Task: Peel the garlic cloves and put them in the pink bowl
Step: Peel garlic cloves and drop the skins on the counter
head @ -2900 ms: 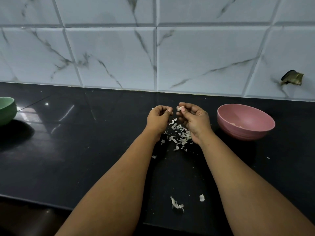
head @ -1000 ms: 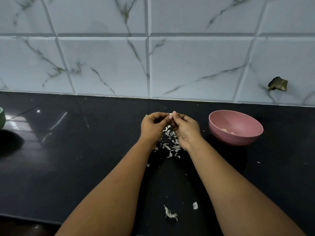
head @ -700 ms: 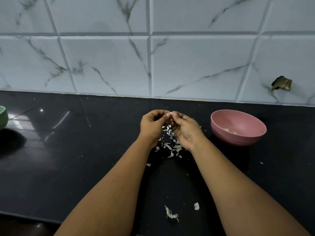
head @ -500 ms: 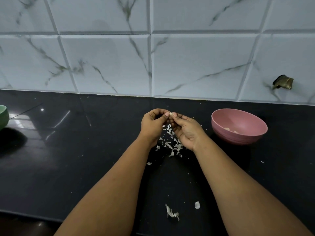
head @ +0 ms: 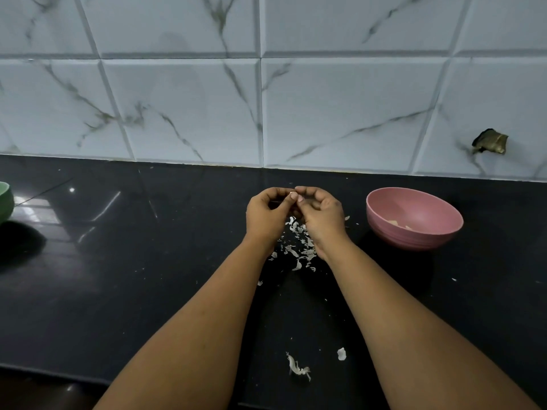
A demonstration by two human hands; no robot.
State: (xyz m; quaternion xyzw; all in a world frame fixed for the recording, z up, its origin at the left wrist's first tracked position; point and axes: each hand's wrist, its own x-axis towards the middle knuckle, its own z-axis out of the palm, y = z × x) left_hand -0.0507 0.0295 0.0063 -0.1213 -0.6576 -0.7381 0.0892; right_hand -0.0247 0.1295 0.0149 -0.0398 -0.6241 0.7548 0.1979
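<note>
My left hand [head: 266,216] and my right hand [head: 321,217] meet above the black counter, fingertips pressed together around a small garlic clove [head: 292,194]. Only a sliver of the pale clove shows between the fingers. Both hands pinch it. Under the hands lies a heap of white garlic skins [head: 297,244]. The pink bowl [head: 414,221] stands to the right of my right hand, with a few pale peeled pieces [head: 398,224] inside.
A green bowl [head: 5,199] sits at the far left edge. Two loose skin scraps [head: 297,369] lie near the counter's front edge. The tiled wall runs along the back, with a broken hole [head: 490,142] at the right.
The hands stay together over the skins, fingers working slightly on the clove. The view has shifted a little; nothing else has moved.
</note>
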